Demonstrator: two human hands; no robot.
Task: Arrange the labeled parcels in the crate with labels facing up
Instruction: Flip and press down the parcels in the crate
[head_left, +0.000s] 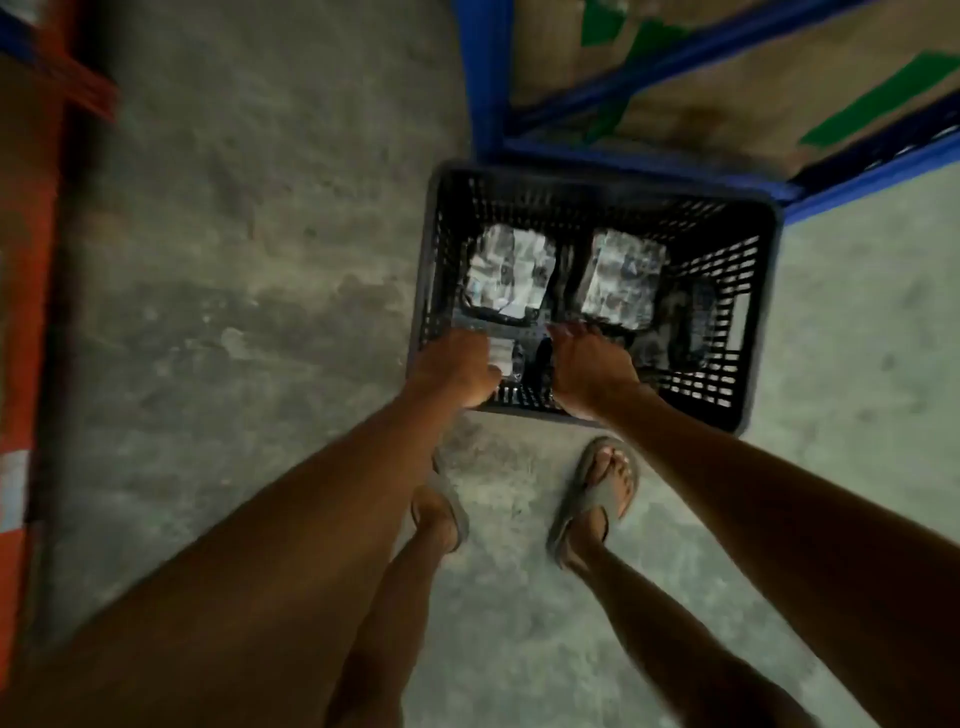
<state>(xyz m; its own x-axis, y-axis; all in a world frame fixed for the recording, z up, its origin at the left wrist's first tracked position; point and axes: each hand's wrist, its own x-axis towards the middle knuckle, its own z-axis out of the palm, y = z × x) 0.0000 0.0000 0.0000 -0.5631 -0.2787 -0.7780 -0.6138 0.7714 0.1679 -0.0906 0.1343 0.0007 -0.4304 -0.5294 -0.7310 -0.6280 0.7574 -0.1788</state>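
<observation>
A black perforated plastic crate (753, 312) stands on the concrete floor. Inside it lie two parcels with white labels facing up: one at the back left (506, 278), one at the back right (623, 280). A third, dark parcel (506, 358) with a white label sits at the crate's near edge between my hands. My left hand (452, 366) grips its left side. My right hand (584, 361) rests on its right side, fingers pointing into the crate. The frame is blurred, so the exact grip is unclear. Darker items lie at the crate's right side (675, 332).
A blue metal rack (649, 57) with cardboard boxes and green tape stands just behind the crate. An orange-red rack post (31, 260) runs down the left edge. My sandalled feet (597, 499) stand right in front of the crate. Bare concrete floor lies to the left.
</observation>
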